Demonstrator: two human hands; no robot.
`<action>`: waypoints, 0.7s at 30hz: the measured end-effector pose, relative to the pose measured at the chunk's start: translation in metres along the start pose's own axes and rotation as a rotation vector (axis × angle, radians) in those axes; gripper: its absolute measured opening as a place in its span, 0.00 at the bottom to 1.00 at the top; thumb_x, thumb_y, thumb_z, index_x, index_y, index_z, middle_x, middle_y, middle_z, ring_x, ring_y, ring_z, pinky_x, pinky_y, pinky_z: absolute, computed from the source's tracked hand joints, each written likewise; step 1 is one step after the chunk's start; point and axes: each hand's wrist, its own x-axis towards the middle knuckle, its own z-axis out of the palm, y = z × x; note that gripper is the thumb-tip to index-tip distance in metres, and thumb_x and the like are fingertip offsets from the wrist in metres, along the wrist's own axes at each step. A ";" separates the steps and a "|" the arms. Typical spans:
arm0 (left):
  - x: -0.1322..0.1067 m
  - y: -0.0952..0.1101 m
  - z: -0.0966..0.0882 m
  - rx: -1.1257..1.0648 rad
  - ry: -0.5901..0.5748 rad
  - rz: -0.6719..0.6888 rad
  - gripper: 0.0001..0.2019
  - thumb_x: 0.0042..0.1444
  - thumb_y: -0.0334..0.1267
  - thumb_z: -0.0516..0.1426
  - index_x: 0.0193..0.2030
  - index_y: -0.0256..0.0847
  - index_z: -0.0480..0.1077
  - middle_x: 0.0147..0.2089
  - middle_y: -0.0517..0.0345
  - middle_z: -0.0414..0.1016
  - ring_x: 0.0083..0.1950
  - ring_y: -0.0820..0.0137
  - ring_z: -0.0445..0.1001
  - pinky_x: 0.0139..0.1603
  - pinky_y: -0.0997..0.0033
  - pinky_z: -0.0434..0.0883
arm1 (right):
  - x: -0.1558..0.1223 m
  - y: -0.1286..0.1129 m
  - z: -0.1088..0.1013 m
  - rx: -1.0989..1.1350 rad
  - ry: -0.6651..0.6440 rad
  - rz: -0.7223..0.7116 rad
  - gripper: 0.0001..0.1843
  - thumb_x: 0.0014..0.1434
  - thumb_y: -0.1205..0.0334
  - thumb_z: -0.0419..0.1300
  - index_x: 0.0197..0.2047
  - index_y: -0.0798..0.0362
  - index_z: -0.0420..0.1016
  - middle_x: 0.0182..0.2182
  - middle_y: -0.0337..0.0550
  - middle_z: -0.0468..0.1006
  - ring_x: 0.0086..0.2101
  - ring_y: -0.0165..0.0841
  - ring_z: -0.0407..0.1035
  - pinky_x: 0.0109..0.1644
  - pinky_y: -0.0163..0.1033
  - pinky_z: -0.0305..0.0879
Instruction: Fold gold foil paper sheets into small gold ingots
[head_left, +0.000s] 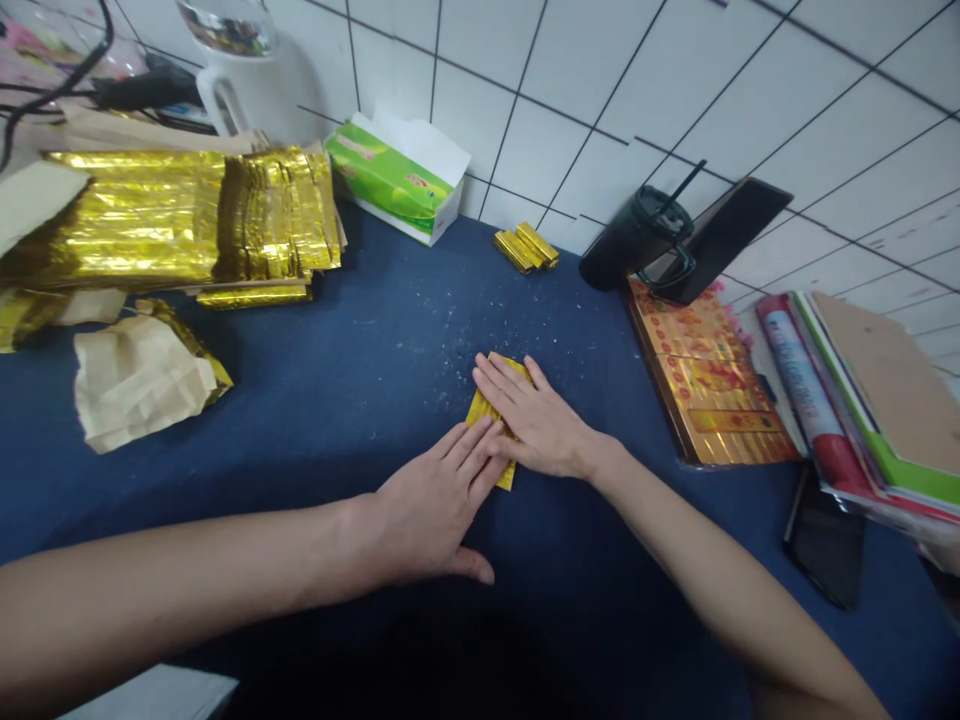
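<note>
A small sheet of gold foil paper point(505, 477) lies on the dark blue tabletop, mostly covered by my hands. My right hand point(536, 415) rests flat across its upper part, fingers stretched out. From the left, my left hand point(442, 490) lays its extended fingers on the lower part, with the thumb apart and the fingertips close to the right hand. How the paper is folded underneath cannot be made out. Farther back, a few narrow gold foil rolls point(527, 247) lie together near the wall.
Gold foil paper stacks point(142, 220) and a crumpled piece point(142, 375) lie at left. Behind are a white mug point(247, 95) and green tissue pack point(394, 180). At right stand a black tumbler point(637, 235), an orange-gold packet point(712, 380), folders point(892, 390) and a phone point(825, 540).
</note>
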 end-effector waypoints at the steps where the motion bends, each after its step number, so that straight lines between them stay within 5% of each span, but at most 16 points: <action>1: 0.000 0.000 0.001 -0.003 -0.005 -0.001 0.53 0.45 0.69 0.46 0.64 0.19 0.47 0.66 0.29 0.42 0.67 0.48 0.38 0.65 0.54 0.41 | 0.002 0.003 0.000 -0.005 0.001 0.011 0.41 0.60 0.38 0.36 0.66 0.60 0.36 0.65 0.52 0.37 0.64 0.41 0.30 0.63 0.58 0.30; 9: -0.006 0.004 0.005 -0.009 0.052 -0.010 0.53 0.44 0.69 0.47 0.64 0.22 0.47 0.67 0.30 0.38 0.68 0.48 0.34 0.65 0.53 0.42 | 0.007 0.008 0.003 0.019 0.043 0.101 0.33 0.64 0.46 0.32 0.66 0.52 0.32 0.66 0.45 0.38 0.64 0.38 0.30 0.62 0.60 0.32; 21: -0.019 0.000 -0.008 -0.033 -0.071 0.020 0.48 0.45 0.65 0.52 0.65 0.33 0.45 0.67 0.30 0.36 0.68 0.50 0.34 0.62 0.49 0.49 | 0.007 0.013 0.004 0.061 0.059 0.058 0.41 0.59 0.37 0.36 0.66 0.56 0.37 0.65 0.49 0.39 0.64 0.41 0.32 0.62 0.61 0.31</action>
